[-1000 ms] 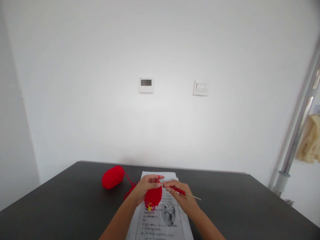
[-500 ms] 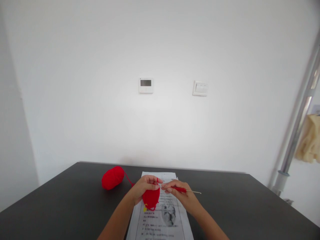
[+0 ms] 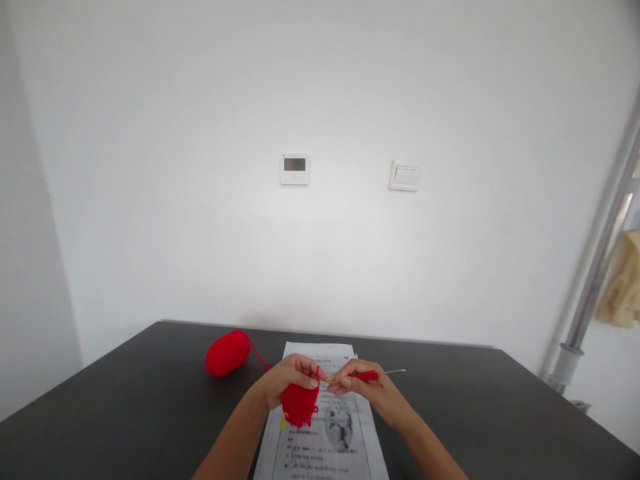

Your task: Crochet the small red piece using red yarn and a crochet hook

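Note:
A red crochet piece [image 3: 299, 404] hangs from my left hand [image 3: 286, 379], pinched between thumb and fingers. On its lower left corner is a yellow stitch marker [image 3: 283, 421]. My right hand [image 3: 367, 387] grips a crochet hook [image 3: 367, 376] with a red handle and metal ends; one end points right, the other reaches toward the top edge of the crochet piece. A strand of red yarn rises beside my left fingertips. Whether the hook tip sits inside a loop is too small to tell. The red yarn ball [image 3: 227, 353] lies to the left, its strand running to my left hand.
Printed paper sheets [image 3: 320, 460] with text and a grey picture lie under my hands on the dark table [image 3: 150, 400]. Behind stands a white wall with a thermostat panel [image 3: 295, 169] and a light switch [image 3: 405, 176]. A metal pipe [image 3: 595, 280] runs at the right.
The crochet piece has turned slightly and its lower edge has swung left, with the yellow marker. The hook is still in my right hand, and the view has shifted a little.

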`<state>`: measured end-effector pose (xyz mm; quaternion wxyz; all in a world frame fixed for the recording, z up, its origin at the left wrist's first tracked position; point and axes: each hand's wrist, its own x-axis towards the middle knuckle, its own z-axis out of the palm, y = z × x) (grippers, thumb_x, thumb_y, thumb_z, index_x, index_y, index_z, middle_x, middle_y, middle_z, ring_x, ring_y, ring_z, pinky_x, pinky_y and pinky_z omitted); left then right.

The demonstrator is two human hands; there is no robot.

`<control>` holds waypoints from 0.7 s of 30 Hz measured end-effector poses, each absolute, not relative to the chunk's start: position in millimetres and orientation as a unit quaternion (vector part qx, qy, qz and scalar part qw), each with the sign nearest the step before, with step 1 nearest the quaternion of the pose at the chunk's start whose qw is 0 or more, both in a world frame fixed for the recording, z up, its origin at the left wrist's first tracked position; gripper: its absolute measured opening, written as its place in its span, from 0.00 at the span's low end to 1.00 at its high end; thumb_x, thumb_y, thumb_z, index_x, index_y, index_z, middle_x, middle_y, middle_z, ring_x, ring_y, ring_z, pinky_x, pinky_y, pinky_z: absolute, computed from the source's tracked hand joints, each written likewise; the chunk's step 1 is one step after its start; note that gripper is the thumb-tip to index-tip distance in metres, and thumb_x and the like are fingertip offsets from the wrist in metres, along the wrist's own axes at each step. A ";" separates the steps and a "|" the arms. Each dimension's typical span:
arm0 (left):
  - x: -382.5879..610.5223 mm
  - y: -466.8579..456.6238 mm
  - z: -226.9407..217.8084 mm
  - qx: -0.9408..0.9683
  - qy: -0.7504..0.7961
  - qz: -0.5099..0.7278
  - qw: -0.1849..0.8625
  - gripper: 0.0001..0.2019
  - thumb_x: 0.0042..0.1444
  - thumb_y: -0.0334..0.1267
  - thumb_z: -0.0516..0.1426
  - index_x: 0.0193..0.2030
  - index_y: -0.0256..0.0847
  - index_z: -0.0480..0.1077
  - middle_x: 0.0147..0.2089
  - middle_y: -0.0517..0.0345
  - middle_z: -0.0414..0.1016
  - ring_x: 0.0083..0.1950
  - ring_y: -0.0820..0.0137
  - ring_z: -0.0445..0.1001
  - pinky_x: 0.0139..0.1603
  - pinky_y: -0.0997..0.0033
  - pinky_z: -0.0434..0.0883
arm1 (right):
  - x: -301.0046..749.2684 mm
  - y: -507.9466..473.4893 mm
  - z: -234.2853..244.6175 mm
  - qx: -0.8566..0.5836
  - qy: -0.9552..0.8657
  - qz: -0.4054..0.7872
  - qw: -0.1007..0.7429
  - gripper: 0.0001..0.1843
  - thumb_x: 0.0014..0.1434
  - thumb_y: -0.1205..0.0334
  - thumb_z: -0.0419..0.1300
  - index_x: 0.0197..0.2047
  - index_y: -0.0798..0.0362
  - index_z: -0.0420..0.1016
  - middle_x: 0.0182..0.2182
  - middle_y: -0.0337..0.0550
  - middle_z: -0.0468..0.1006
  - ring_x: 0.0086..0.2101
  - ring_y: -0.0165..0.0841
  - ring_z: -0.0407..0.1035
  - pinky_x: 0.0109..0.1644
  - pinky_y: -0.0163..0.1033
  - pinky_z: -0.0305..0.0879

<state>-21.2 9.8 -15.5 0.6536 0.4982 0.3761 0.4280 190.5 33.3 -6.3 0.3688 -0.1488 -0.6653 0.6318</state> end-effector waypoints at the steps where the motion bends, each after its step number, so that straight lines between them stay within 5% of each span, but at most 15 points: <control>1: -20.9 9.3 -15.3 0.499 0.377 0.427 0.653 0.12 0.32 0.31 0.65 0.28 0.32 0.76 0.20 0.59 0.71 0.18 0.79 0.62 0.20 0.77 0.51 | 190.9 33.5 -6.0 -0.148 -0.663 0.635 0.367 0.12 0.51 0.57 0.65 0.32 0.59 0.76 0.33 0.50 0.81 0.35 0.38 0.76 0.42 0.45 0.71; 21: -22.3 8.9 -20.5 0.550 0.413 0.355 0.633 0.06 0.31 0.30 0.64 0.22 0.36 0.76 0.20 0.61 0.73 0.21 0.77 0.66 0.23 0.77 0.58 | 200.9 30.8 1.5 -0.130 -0.716 0.619 0.293 0.09 0.53 0.60 0.63 0.33 0.58 0.78 0.29 0.46 0.80 0.33 0.34 0.75 0.41 0.41 0.70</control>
